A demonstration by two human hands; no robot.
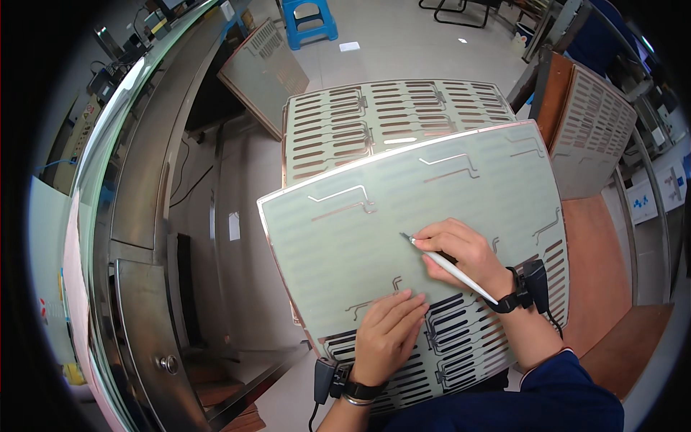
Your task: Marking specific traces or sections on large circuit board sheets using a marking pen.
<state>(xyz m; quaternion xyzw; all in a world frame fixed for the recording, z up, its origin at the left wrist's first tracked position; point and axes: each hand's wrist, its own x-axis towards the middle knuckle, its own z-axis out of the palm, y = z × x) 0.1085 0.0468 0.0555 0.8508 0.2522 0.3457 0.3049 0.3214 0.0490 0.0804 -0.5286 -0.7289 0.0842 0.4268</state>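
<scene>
A large pale green circuit panel [324, 259] with copper-coloured traces lies tilted in front of me, its near part crossed by rows of dark, slot-like bars. My right hand [464, 252] pinches a slim, white-handled craft knife [461, 273], whose dark pointed tip is over the plain middle of the panel; whether it touches cannot be made out. On the near part of the panel my left hand [389, 335] rests with fingers stretched out, beside a thin bent trace. Both wrists carry black straps with small dark devices.
Behind lies another slotted panel [403, 115], partly covered. More panels lean at the far left [263, 72] and at the right [594, 137]. A metal workbench [137, 187] runs along my left. Reddish-brown board [590, 252] is at the right, and a blue stool [309, 25] stands far back.
</scene>
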